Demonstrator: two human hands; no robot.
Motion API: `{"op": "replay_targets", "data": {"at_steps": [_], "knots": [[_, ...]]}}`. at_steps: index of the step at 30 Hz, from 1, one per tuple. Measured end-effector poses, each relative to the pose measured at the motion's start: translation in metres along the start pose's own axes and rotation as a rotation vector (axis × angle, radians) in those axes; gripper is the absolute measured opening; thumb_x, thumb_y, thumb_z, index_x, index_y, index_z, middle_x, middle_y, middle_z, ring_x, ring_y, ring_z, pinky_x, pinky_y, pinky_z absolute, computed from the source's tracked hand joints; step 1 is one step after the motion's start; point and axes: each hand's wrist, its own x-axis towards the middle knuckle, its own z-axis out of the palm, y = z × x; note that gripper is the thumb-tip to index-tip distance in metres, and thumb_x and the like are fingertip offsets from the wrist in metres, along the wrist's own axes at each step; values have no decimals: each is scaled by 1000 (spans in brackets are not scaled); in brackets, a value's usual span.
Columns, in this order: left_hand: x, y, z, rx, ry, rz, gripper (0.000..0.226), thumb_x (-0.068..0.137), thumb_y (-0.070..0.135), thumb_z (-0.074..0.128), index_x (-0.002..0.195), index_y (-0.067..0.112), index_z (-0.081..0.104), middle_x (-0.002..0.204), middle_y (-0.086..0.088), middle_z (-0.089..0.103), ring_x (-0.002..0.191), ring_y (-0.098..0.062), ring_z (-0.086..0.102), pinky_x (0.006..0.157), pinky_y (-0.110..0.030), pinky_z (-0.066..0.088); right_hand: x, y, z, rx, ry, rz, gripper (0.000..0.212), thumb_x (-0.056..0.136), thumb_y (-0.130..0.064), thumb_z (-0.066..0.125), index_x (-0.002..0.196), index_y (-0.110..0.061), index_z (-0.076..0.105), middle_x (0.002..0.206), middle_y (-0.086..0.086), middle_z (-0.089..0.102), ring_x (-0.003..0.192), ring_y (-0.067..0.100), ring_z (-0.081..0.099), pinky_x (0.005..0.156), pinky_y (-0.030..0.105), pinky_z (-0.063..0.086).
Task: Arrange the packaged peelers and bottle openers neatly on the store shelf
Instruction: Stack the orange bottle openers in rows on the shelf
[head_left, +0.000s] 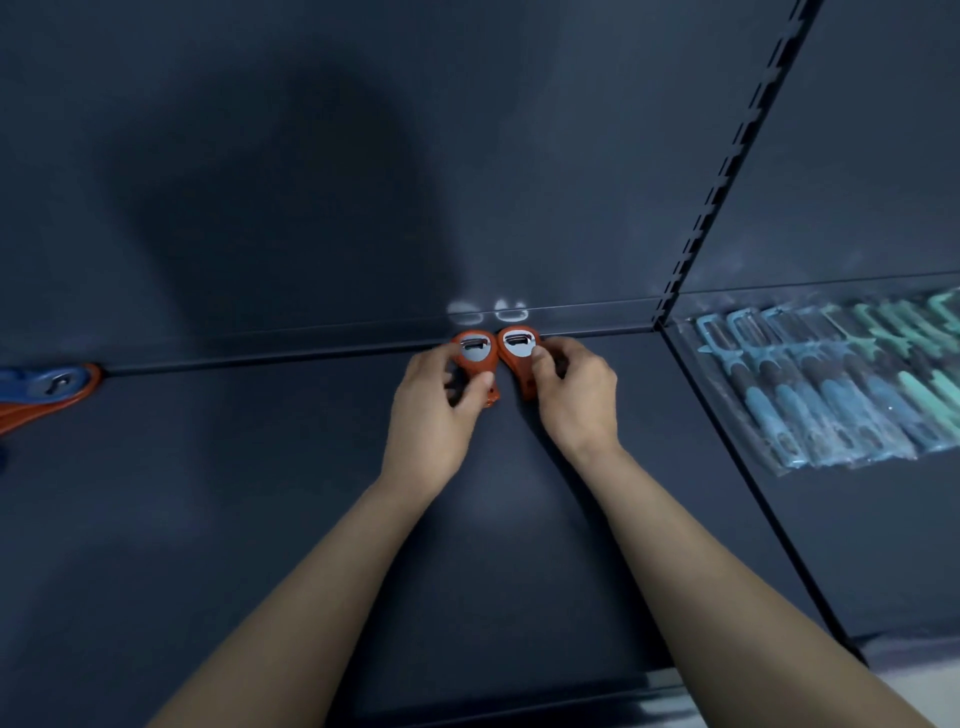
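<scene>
Landmark for this report: the slotted metal upright (727, 171) that divides the dark grey store shelf (260, 493) into bays. Just left of the upright's foot, hard against the rear panel (311, 156), two orange plastic bottle openers with bright metal heads lie side by side, heads to the rear and almost touching: the left opener (472, 354) and the right opener (519, 344). The left hand (436, 410) has its grip closed on the left opener, thumb and fingers pinching the handle. The right hand (576, 395) grips the right opener likewise, thumb at the edge of the metal head. Whether these two are in clear packaging cannot be told at this sharpness. Right of the upright, in the adjoining bay, a row of teal and blue peelers in clear plastic packs (831, 395) lies in an orderly overlapping line; that portion appears done. Far left of the upright, at the frame edge, a loose heap of blue and orange openers (47, 389) rests against the rear panel, not lined up. Assessment: task partly complete. The peelers are set and the opener row is barely begun with this pair. The far-left heap remains to be brought over and aligned.
</scene>
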Motion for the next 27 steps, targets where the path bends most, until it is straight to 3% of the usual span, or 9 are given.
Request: {"op": "replay_targets", "data": {"at_steps": [2, 5, 11, 17, 20, 24, 27], "knots": [[8, 1, -2, -3, -15, -81, 30, 93, 15, 53, 122, 15, 54, 111, 6, 58, 87, 0, 55, 70, -2, 38, 3, -1, -1, -2, -9, 18, 26, 94, -22, 52, 112, -9, 65, 100, 9, 70, 102, 29, 58, 89, 40, 48], [23, -1, -2, -23, -70, -184, 38, 95, 10, 48, 133, 7, 46, 124, -3, 58, 108, -10, 54, 84, -11, 36, 5, -2, 1, -5, -32, 23, 25, 93, -22, 53, 109, -10, 66, 96, 10, 70, 100, 30, 58, 87, 41, 49], [28, -3, 5, -67, -76, -248, 41, 93, 5, 49, 134, 8, 45, 128, -5, 56, 115, -13, 53, 90, -17, 38, 4, -1, 3, -1, -24, 26, 26, 93, -23, 53, 113, -11, 66, 95, 12, 69, 100, 30, 58, 88, 42, 48], [25, 0, 6, -125, -28, -281, 45, 89, 0, 48, 133, 8, 46, 124, -4, 57, 109, -13, 54, 87, -20, 40, 2, -4, -2, 1, -4, 48, 27, 94, -19, 49, 114, -11, 66, 97, 15, 69, 98, 30, 60, 89, 38, 48], [20, 2, 6, -152, 21, -310, 43, 89, -2, 47, 131, 7, 49, 117, 0, 57, 101, -9, 53, 82, -18, 39, 1, -5, -7, 18, 31, 85, 28, 94, -12, 45, 112, -10, 67, 98, 12, 70, 95, 26, 62, 85, 27, 47], [14, 7, 10, -176, 41, -316, 39, 89, -4, 47, 127, 5, 53, 111, -2, 61, 95, -6, 54, 73, -7, 40, -1, -7, -8, 33, 18, 77, 31, 93, -6, 43, 110, -10, 68, 95, 11, 71, 89, 23, 63, 79, 23, 45], [11, 10, 12, -200, 40, -317, 39, 89, -6, 45, 124, 6, 55, 105, 1, 63, 88, -2, 58, 66, -3, 43, -2, -7, -7, 40, 14, 61, 32, 93, -3, 41, 111, -9, 68, 94, 10, 71, 79, 15, 58, 72, 12, 40]]}}
